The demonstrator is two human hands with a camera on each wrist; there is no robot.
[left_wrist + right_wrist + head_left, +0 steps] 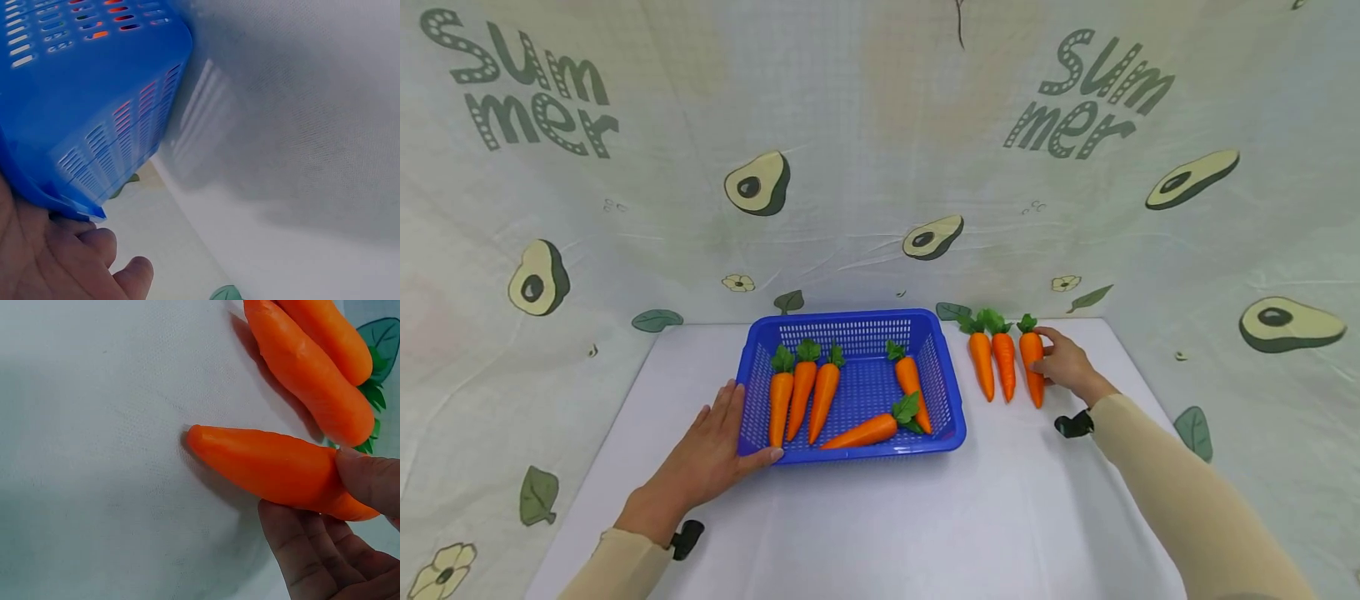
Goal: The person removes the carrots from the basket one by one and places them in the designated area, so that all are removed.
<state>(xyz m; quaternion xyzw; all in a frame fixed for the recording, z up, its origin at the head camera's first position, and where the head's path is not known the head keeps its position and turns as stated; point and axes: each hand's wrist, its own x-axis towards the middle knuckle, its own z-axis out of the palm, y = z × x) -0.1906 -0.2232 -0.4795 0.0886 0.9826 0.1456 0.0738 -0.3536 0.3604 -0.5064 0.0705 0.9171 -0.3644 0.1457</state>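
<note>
At the right of the table, my right hand point(1067, 362) holds a carrot point(1032, 367) between thumb and fingers. In the right wrist view the thumb lies over the thick part of this carrot point(269, 464), with the fingers along its other side and its tip pointing away. Two more carrots point(981, 364) lie side by side just left of it. My left hand point(709, 446) rests at the near left corner of a blue basket point(951, 392), fingers extended along its side and thumb on the front rim. Close up, its palm meets the basket rim point(37, 194).
Inside the basket, three carrots point(802, 392) stand in a row at the left, one carrot point(912, 392) leans at the right and another carrot point(868, 432) lies along the front. A patterned cloth point(850, 108) hangs behind the white table point(880, 533).
</note>
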